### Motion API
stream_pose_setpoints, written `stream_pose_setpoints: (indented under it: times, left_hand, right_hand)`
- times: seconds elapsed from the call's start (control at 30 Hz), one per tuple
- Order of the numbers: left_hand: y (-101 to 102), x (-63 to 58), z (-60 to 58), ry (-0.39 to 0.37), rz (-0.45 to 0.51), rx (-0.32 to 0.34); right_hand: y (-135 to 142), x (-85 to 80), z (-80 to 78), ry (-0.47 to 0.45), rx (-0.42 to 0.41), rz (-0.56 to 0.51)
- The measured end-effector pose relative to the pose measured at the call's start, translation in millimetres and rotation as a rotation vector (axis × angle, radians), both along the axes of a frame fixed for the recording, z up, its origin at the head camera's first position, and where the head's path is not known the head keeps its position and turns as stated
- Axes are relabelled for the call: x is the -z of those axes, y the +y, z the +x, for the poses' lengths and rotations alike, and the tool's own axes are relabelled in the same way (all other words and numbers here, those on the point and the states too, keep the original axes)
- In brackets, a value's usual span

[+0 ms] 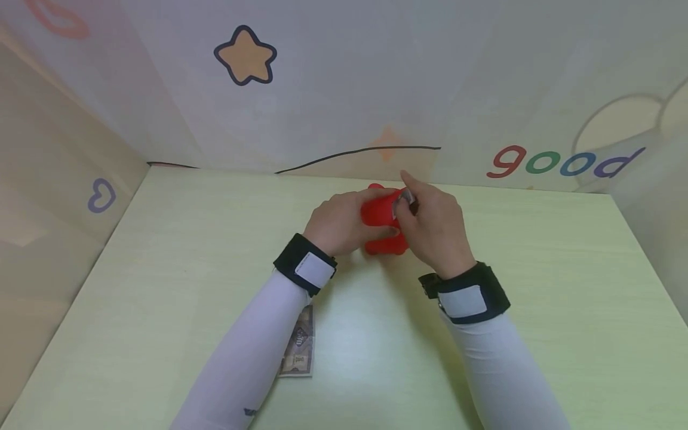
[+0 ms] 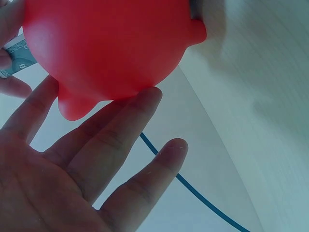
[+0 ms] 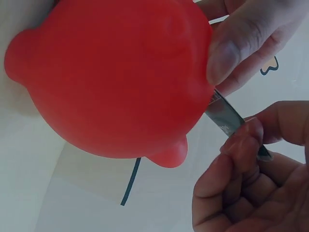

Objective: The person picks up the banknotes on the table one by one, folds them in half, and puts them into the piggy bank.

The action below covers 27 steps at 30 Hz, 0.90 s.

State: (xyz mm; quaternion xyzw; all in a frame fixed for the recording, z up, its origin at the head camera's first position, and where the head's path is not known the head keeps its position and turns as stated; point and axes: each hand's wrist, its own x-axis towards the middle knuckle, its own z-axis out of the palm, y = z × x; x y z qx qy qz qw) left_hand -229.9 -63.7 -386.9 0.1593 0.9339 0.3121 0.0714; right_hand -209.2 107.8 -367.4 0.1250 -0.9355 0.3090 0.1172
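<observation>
A rounded red piggy bank (image 1: 380, 212) with stubby knobs is on the table near the back wall. My left hand (image 1: 337, 222) holds it from the left, thumb on the near side and fingers on the far side. In the left wrist view, that hand's fingertips touch the smooth red body (image 2: 111, 43). My right hand (image 1: 438, 226) pinches a folded banknote (image 3: 225, 115) between thumb and fingers, at the top of the bank. One end of the banknote meets the red surface by the left thumb (image 3: 224, 60); whether it is inside a slot is hidden.
Another banknote (image 1: 302, 346) lies on the pale table (image 1: 188, 269), partly covered by my left forearm. Behind the table stands a printed backdrop (image 1: 349, 77) with a star and the word "good". A side panel (image 1: 54, 197) borders the left edge.
</observation>
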Motion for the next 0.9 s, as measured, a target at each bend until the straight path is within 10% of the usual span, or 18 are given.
stream_pose_setpoints:
  times: [0.9]
  left_hand:
    - [0.9, -1.6, 0.1, -0.025, -0.018, -0.026]
  right_hand:
    - [4.3, -0.5, 0.7, 0.017, 0.025, -0.121]
